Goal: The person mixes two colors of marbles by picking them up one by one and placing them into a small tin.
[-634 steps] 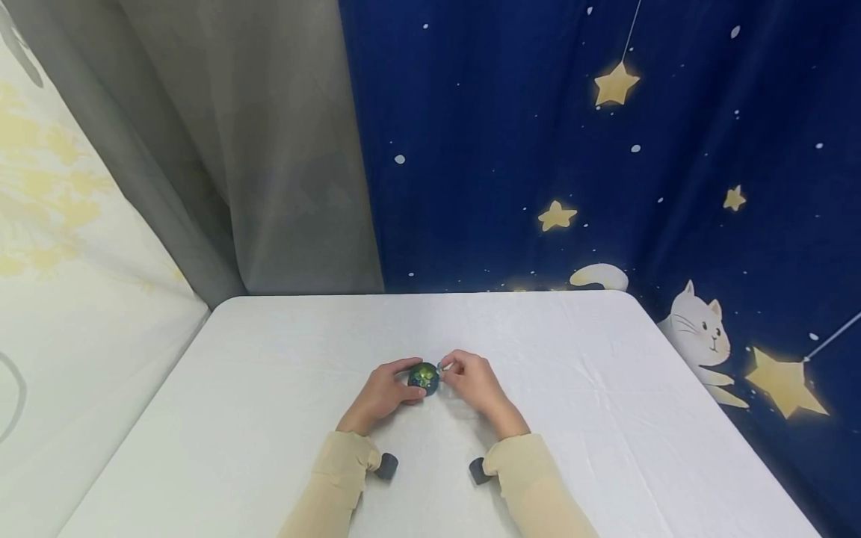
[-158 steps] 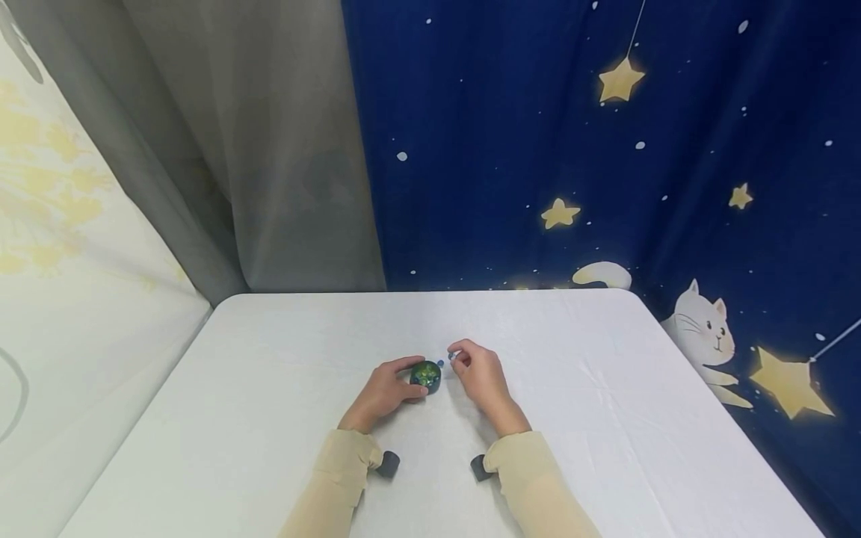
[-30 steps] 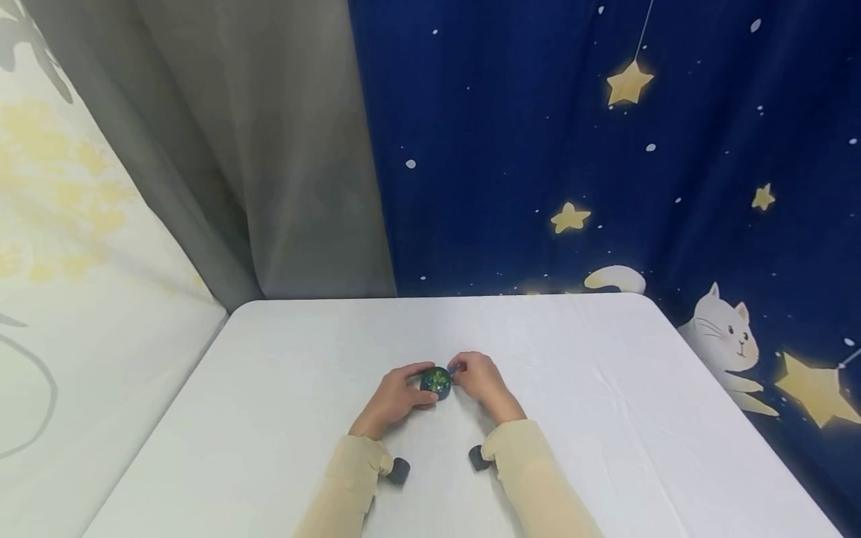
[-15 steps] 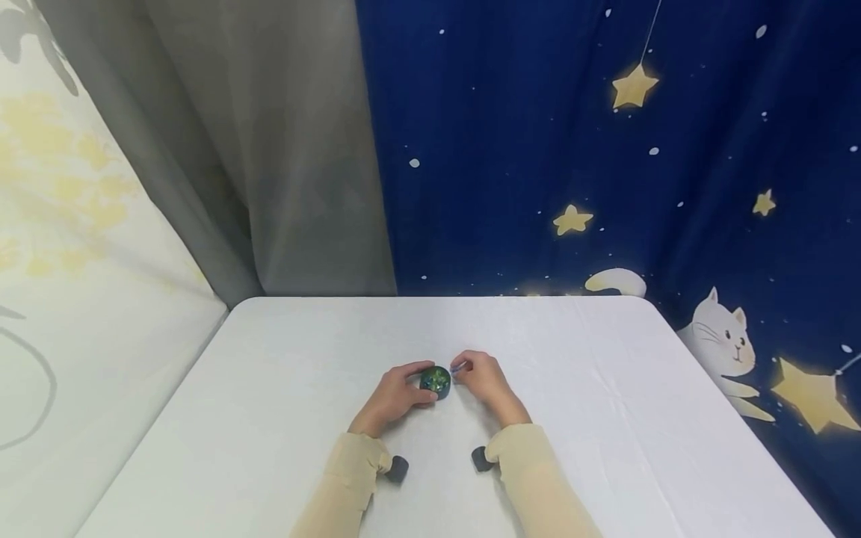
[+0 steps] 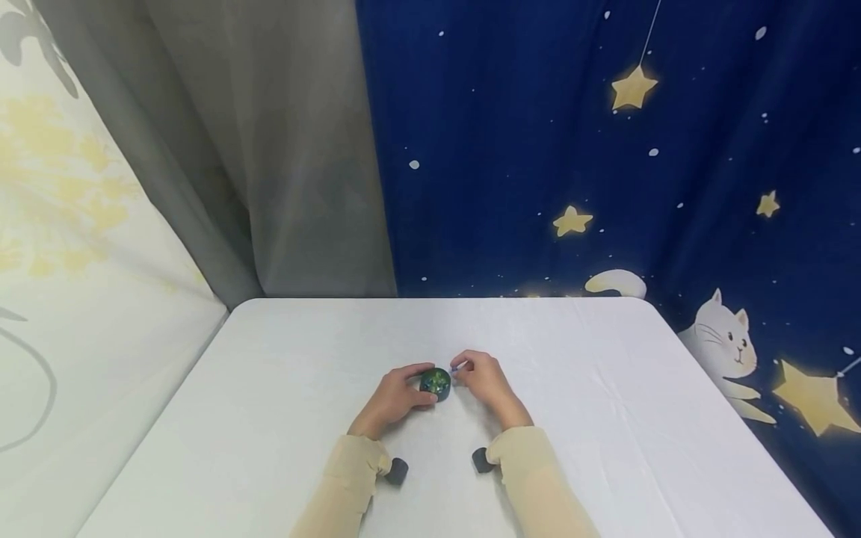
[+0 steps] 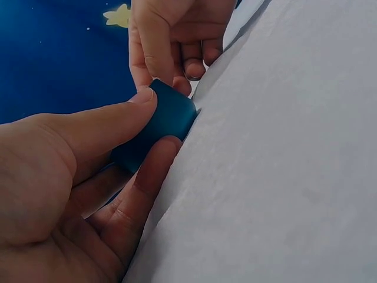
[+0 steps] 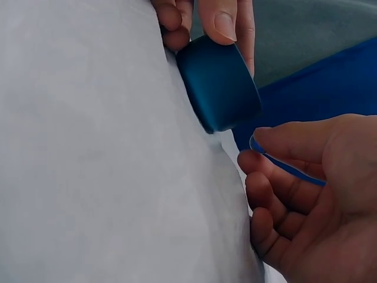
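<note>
A short round teal cylinder (image 5: 435, 383) stands on the white table, its shiny top patterned in green and blue. My left hand (image 5: 392, 397) grips it from the left, thumb on the near side and fingers round the far side. Just to the right, my right hand (image 5: 487, 379) pinches a small rounded blue piece (image 7: 255, 144), perhaps a bead, between thumb and index finger. Those fingertips hide most of the piece. A narrow gap parts it from the cylinder's plain teal side, as the right wrist view shows.
White cloth covers the table (image 5: 303, 351). Grey (image 5: 309, 187) and navy star-printed curtains (image 5: 484, 187) hang behind its far edge, and a pale patterned cloth (image 5: 94, 299) hangs at the left. A dark block-shaped device sits at each cuff.
About five seconds ago, a blue ball lay beside the cylinder; I no longer see it there. Over the last second, my right fingers have shifted slightly away from the cylinder. My left hand keeps its grip.
</note>
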Motion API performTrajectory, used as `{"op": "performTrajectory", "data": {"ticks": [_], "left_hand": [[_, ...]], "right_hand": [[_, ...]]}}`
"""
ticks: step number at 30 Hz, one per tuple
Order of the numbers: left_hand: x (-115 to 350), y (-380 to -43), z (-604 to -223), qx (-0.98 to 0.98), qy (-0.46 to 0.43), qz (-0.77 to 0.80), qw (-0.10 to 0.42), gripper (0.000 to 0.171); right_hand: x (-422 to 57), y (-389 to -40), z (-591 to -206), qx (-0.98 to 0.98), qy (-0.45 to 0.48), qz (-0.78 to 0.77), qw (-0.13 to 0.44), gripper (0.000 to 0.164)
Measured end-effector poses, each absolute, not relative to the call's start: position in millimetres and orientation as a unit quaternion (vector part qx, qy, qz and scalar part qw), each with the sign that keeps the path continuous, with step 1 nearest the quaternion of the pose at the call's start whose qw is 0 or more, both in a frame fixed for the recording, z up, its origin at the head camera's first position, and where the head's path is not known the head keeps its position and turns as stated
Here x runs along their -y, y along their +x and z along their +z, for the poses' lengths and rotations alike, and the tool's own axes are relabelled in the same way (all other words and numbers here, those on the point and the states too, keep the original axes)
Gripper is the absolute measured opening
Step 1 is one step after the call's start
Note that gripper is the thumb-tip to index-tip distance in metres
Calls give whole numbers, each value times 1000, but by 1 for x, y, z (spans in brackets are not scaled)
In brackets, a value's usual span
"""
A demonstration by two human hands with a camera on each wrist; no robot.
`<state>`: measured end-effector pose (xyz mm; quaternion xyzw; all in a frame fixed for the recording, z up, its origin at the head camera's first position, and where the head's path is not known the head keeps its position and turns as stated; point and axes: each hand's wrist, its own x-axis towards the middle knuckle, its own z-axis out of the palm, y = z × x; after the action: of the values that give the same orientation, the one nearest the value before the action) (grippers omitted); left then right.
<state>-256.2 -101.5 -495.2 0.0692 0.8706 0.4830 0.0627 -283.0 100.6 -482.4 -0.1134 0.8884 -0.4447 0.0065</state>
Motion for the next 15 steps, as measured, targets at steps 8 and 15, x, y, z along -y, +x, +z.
{"op": "performTrajectory", "data": {"ticks": [8, 15], "left_hand": [[101, -255, -494, -873, 68, 478, 66, 60], [102, -255, -493, -876, 69, 474, 63, 60]], "right_hand": [[-101, -284, -483, -885, -116, -450, -8, 15], [-100, -286, -479, -876, -112, -468, -39, 13]]}}
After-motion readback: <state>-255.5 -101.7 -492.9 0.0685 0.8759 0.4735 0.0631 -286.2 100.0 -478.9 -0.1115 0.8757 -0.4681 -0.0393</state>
